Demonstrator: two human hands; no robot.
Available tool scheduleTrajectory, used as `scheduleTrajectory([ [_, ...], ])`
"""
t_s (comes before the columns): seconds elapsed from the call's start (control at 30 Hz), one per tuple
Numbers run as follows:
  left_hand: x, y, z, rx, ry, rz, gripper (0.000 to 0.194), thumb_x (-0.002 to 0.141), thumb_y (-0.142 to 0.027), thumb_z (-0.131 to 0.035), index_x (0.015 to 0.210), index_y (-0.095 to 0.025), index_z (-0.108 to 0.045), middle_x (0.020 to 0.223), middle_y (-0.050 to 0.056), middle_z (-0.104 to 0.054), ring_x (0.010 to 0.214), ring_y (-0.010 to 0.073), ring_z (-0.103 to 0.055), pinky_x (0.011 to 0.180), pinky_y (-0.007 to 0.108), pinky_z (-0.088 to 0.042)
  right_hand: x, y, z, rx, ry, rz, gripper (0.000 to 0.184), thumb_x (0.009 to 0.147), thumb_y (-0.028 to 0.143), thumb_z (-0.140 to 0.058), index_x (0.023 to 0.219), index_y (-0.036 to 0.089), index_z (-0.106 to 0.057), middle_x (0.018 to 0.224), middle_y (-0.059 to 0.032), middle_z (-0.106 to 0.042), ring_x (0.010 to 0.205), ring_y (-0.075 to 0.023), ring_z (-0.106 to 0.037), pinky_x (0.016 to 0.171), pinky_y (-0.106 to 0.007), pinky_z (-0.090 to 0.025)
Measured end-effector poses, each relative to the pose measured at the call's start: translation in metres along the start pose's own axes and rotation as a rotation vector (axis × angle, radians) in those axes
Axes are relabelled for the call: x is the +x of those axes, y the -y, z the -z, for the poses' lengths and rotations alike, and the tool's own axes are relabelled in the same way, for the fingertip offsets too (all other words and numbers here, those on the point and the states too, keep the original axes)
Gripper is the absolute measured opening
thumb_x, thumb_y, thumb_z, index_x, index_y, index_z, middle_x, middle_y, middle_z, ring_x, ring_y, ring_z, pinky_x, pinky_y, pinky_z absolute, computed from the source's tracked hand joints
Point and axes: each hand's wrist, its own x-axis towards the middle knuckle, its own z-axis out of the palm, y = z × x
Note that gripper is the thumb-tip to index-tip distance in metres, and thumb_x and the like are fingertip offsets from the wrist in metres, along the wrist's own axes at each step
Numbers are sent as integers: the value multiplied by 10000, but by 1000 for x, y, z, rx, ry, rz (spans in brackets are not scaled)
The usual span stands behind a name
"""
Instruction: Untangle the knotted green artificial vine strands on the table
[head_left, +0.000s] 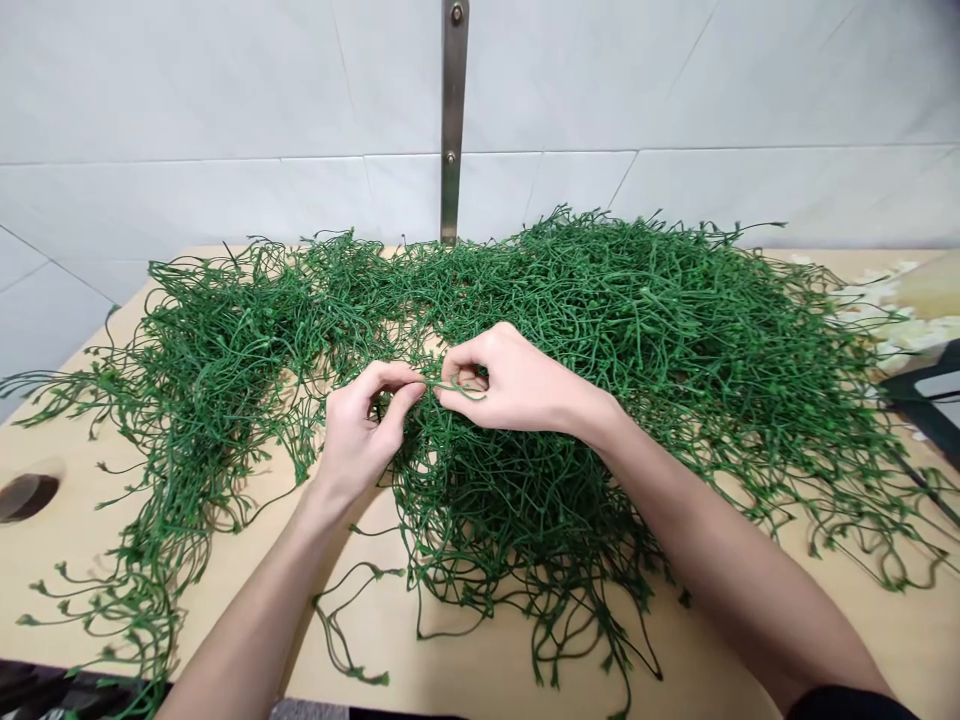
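Observation:
My left hand (367,420) and my right hand (506,380) meet near the middle of the view, above a big tangled heap of green plastic stems (540,500). Between the two hands runs a thin green plastic stem (469,389). Thumb and forefinger of the left hand pinch one end of it. The right hand's fingers are curled closed on the other part, and a short loop shows beside its thumb. Small bud-like tips sit at the ends of many stems in the heap.
A light wooden table (750,660) carries the heap, which spreads left and right. White artificial flowers (892,320) and a black-framed object (926,400) lie at the right. A round hole (28,497) is at the left. Behind stands a tiled wall (225,90) with a metal strip (453,110).

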Motion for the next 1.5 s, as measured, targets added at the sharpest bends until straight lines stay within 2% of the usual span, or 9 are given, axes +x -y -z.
scheduleTrajectory([
  [0.1, 0, 0, 0, 17, 21, -48, 42, 854, -202, -598, 857, -192, -639, 804, 17, -708, 699, 129, -644, 658, 234, -493, 0, -1, 0, -13, 43, 28, 289, 788, 274, -515, 532, 181, -418, 510, 66, -288, 510, -79, -246, 518, -256, -253],
  [0.27, -1, 0, -2, 47, 57, -87, 37, 862, -188, -579, 850, -194, -613, 770, 4, -681, 673, 119, -617, 643, 224, -475, 1, -2, -1, -89, 65, 67, 246, 802, 196, -455, 557, 173, -467, 564, 24, -428, 578, -103, -323, 607, -282, -287],
  [0.43, -1, -2, -4, 57, 96, -87, 61, 869, -166, -547, 849, -196, -596, 767, -7, -685, 664, 110, -622, 633, 211, -468, 2, 0, -4, -224, 22, 98, 287, 818, 262, -463, 547, 173, -491, 571, -8, -488, 630, -133, -393, 674, -305, -301],
  [0.6, -2, -4, -3, 5, 145, 11, 64, 887, -174, -528, 850, -190, -578, 723, -23, -655, 625, 96, -587, 596, 202, -429, 2, 3, -5, -351, 37, 170, 268, 826, 257, -461, 576, 175, -513, 558, -11, -467, 689, -160, -403, 712, -329, -270],
  [0.9, -2, -2, -2, -115, 139, 161, 76, 866, -242, -577, 825, -180, -596, 631, -41, -586, 505, 77, -415, 457, 205, -270, 2, -2, -3, -305, 97, 196, 172, 807, 184, -478, 645, 163, -532, 687, -36, -551, 773, -172, -452, 744, -320, -281],
  [1.1, -1, -6, -4, -196, 143, 183, 86, 861, -246, -580, 808, -178, -576, 662, -20, -631, 561, 93, -513, 506, 205, -325, 3, -3, -1, -276, 113, 225, 176, 785, 118, -446, 629, 162, -516, 685, -42, -551, 777, -175, -464, 747, -319, -286],
  [1.27, -1, -3, -3, -272, 129, 184, 108, 878, -265, -578, 810, -187, -548, 685, -19, -619, 633, 106, -560, 594, 213, -396, 2, -10, 6, -242, 83, 298, 271, 738, -2, -370, 657, 164, -568, 694, -17, -597, 768, -149, -506, 787, -318, -291],
  [1.43, -2, 0, -4, -284, 61, 204, 110, 877, -280, -601, 844, -194, -541, 653, -34, -607, 627, 104, -578, 598, 208, -411, -4, -6, 13, -240, -52, 134, 158, 849, 182, -493, 830, 166, -649, 881, -46, -691, 919, -200, -560, 892, -377, -318],
  [1.5, -2, 0, -4, -291, 55, 193, 102, 874, -281, -611, 874, -195, -557, 664, -30, -620, 651, 110, -599, 614, 210, -426, -4, -4, 12, -187, -57, 115, 225, 883, 327, -548, 976, 167, -674, 1026, -72, -701, 1018, -227, -561, 942, -405, -331],
])
